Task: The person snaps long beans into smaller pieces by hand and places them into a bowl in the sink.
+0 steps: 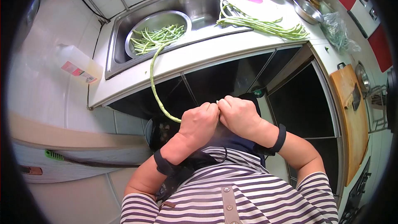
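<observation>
Here's the bean point(154, 84), one long stem, leaving my left hand point(199, 122) on its outer side and curving up and away to the left, over the worktop point(199, 58) edge and into the bowl point(166, 17). Left's the nearer hand to that trailing length, closed round it; my right hand point(241, 113) is curled tight alongside, knuckles up, seemingly pinching the near end, as a pale tip shows between them. My fingers hide the grip itself, and the far end blurs into the short pieces point(155, 39). Bowl's in the sink point(203, 12); beyond, off to the right, lies the bundle point(265, 27), some strands dipping over the sink's rim.
</observation>
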`<action>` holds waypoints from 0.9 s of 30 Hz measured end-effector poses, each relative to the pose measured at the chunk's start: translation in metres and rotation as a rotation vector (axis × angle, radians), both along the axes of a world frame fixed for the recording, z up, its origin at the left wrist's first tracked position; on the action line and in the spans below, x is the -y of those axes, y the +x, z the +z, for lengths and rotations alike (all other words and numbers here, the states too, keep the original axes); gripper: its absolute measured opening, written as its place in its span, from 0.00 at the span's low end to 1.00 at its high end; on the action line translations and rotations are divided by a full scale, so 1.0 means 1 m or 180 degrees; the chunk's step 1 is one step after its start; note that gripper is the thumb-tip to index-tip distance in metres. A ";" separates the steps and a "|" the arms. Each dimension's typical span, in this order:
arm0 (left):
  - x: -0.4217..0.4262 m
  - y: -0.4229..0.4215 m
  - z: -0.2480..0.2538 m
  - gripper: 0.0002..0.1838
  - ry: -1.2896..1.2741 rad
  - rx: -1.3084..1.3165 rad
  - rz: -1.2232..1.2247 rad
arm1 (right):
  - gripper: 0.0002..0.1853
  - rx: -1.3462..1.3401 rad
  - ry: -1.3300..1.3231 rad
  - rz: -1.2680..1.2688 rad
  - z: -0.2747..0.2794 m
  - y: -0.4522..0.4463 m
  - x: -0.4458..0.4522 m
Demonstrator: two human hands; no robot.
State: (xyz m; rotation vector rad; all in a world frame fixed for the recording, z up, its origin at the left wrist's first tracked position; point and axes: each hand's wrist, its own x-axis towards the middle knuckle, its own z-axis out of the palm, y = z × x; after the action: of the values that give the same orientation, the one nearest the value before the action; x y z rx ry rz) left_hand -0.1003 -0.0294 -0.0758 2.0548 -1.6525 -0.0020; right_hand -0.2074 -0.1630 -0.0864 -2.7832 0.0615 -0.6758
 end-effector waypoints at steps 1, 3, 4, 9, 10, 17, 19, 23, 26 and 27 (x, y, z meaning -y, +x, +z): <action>0.000 0.001 0.003 0.05 -0.0147 -0.0076 -0.0040 | 0.04 0.0030 0.0609 -0.0038 -0.001 0.001 -0.001; 0.002 -0.001 0.006 0.07 -0.0661 -0.0282 -0.0142 | 0.06 0.0095 0.1826 -0.0126 -0.003 0.002 -0.002; 0.003 -0.001 0.008 0.09 -0.0917 -0.0381 -0.0191 | 0.06 0.0015 0.2571 -0.0016 -0.003 0.003 -0.001; -0.008 0.005 0.046 0.19 -0.1092 -0.3864 -0.0574 | 0.07 0.0003 0.3741 0.0270 0.011 0.015 0.006; -0.016 0.008 0.055 0.19 -0.1139 -0.4303 -0.0625 | 0.06 0.0094 0.3630 0.0298 0.011 0.019 0.007; -0.042 0.011 0.107 0.18 -0.1982 -0.5622 -0.1762 | 0.27 0.0874 0.0714 0.0929 -0.003 0.050 -0.017; -0.052 0.013 0.111 0.16 -0.2154 -0.6202 -0.1932 | 0.19 0.0779 0.0709 0.0982 -0.002 0.056 -0.023; -0.071 0.026 0.123 0.11 -0.3139 -0.6708 -0.2440 | 0.09 0.0877 0.0853 0.0735 -0.011 0.067 -0.004; -0.100 0.052 0.136 0.06 -0.4190 -0.6672 -0.2797 | 0.10 0.0908 0.0605 0.0583 -0.010 0.054 0.019; -0.108 0.061 0.137 0.06 -0.4363 -0.6507 -0.2697 | 0.10 0.0895 0.0624 0.0620 -0.005 0.048 0.027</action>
State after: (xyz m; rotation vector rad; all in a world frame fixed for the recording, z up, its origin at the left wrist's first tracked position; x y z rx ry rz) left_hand -0.0389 0.0788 0.0612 -0.2413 -0.4324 -0.7051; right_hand -0.1598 -0.1905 -0.0918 -2.4436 -0.1868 -0.9457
